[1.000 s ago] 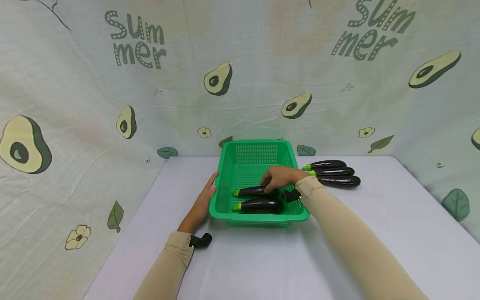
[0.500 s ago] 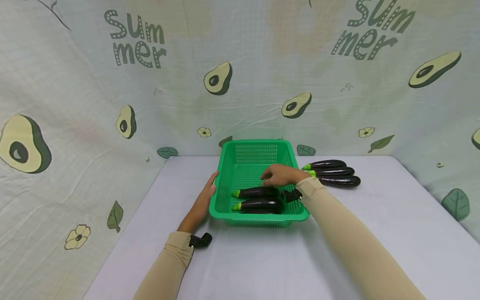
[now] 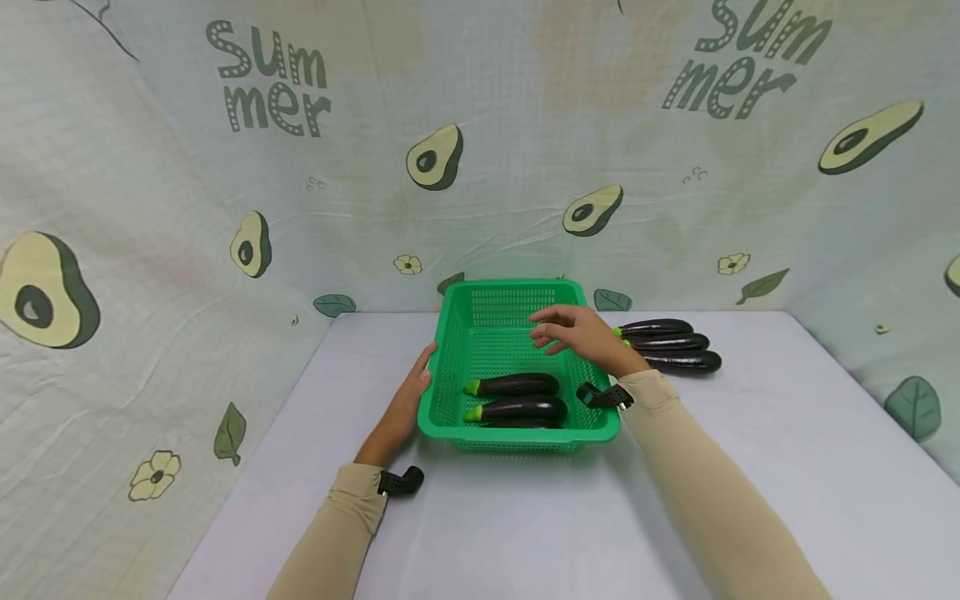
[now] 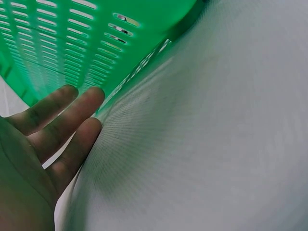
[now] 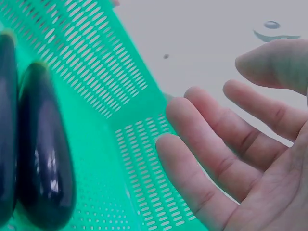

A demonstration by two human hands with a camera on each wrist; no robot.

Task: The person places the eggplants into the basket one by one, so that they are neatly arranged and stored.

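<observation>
A green plastic basket (image 3: 517,434) stands mid-table, with slotted walls. Inside, along its near side, lie three dark purple eggplants with green stem ends: the farthest eggplant (image 3: 519,384), a middle eggplant (image 3: 525,408) and a mostly hidden one at the front. My left hand (image 3: 408,400) rests against the basket's left side; in the left wrist view its straight fingers (image 4: 67,118) touch the slotted wall. Over the basket's right part hovers my right hand (image 3: 581,335), holding nothing, fingers spread and slightly bent. The right wrist view shows it apart from two eggplants (image 5: 45,149).
Three more eggplants (image 3: 678,362) lie side by side on the white table (image 3: 780,467), right of the basket, partly behind my right hand. A printed cloth (image 3: 510,150) with avocados hangs behind and at the sides.
My right hand has let go of the farthest eggplant in the basket, then risen and moved back and to the right, its fingers spreading. The left hand stays at the basket's side.
</observation>
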